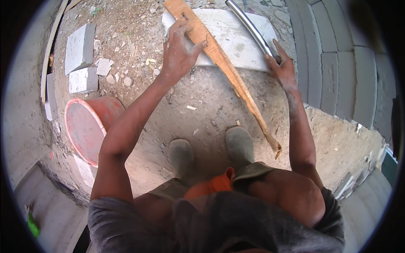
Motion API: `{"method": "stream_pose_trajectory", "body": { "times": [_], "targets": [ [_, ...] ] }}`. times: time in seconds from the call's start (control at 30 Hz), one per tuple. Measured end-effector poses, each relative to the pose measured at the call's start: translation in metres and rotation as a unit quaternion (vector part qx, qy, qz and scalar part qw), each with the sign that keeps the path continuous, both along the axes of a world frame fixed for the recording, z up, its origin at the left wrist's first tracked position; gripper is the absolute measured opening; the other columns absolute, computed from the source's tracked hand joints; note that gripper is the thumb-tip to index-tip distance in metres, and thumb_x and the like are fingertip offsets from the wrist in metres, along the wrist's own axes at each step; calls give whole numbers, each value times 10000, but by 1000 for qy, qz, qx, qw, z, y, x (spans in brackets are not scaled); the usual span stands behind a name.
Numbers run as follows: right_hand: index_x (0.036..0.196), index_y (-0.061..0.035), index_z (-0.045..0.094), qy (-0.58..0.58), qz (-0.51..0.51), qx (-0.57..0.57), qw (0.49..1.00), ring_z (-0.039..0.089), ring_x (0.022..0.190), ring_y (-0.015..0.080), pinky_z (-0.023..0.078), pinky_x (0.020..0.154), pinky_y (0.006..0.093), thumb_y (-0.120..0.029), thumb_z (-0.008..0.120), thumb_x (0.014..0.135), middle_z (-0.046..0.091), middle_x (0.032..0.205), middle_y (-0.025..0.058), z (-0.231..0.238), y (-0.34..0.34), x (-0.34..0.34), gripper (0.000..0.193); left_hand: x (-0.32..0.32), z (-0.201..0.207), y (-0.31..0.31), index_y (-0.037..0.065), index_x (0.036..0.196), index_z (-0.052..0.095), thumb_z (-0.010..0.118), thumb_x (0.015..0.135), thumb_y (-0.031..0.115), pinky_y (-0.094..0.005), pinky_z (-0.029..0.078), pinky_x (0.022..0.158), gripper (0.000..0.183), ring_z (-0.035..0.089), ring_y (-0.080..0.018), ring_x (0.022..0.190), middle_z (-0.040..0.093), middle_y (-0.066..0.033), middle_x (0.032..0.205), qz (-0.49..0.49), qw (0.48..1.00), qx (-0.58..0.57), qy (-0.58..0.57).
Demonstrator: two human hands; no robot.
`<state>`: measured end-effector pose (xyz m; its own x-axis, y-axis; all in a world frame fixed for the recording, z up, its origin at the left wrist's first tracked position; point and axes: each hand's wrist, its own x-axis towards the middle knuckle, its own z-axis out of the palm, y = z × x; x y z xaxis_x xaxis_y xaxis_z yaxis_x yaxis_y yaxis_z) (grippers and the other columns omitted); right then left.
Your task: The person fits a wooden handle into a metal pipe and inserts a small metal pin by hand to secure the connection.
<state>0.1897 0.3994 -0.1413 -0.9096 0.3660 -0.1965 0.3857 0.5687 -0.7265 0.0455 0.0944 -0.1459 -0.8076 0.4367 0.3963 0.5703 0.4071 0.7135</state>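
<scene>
My left hand is at a long, rough wooden board, its thumb and fingers against the board's upper part. The board has a small slot near its wide far end and tapers to a splintered near end above the ground by my right boot. My right hand closes round the near end of a shiny metal tube, index finger stretched along it. Under both lies a flat white slab, partly covered by the board and tube.
A red bucket tipped toward me stands on the left. Beyond it lie white blocks and rubble. Grey block walls rise on the right. My boots stand on dusty ground.
</scene>
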Motion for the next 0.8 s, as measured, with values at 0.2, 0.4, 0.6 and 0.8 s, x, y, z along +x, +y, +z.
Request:
{"method": "stream_pose_trajectory", "body": {
  "times": [0.2, 0.4, 0.6, 0.8],
  "targets": [
    [1531, -112, 385, 0, 13, 12, 1000, 480, 1360, 367, 437, 1102, 437, -482, 642, 950, 479, 1483, 225, 2, 0, -1, 735, 4, 14, -6, 142, 1278, 600, 641, 911, 79, -454, 466, 1002, 374, 590, -283, 1172, 533, -119, 1339, -32, 996, -83, 0],
    [1537, -100, 365, -6, 5, 28, 1000, 529, 1309, 387, 446, 1088, 446, -492, 634, 951, 491, 1462, 248, -4, 3, -1, 755, -33, 34, -5, 324, 1365, 589, 498, 922, -15, -402, 454, 1086, 566, 561, -215, 1271, 460, 64, 1518, -131, 918, -348, 139],
    [1531, -72, 368, 14, 15, 49, 999, 541, 1293, 399, 449, 1081, 449, -529, 613, 950, 499, 1449, 260, -12, 7, 0, 779, -32, 38, -7, 334, 1383, 569, 454, 949, 9, -391, 399, 1167, 554, 365, -177, 1447, 402, 100, 1562, -159, 893, -397, 141],
    [1522, -57, 380, 47, 35, 83, 995, 502, 1333, 400, 407, 1119, 455, -561, 599, 944, 498, 1451, 259, -20, 10, 2, 797, -36, 25, -13, 270, 1400, 563, 446, 970, 82, -396, 366, 1179, 483, 368, -179, 1446, 407, 61, 1563, -177, 875, -410, 185]
  ]
}}
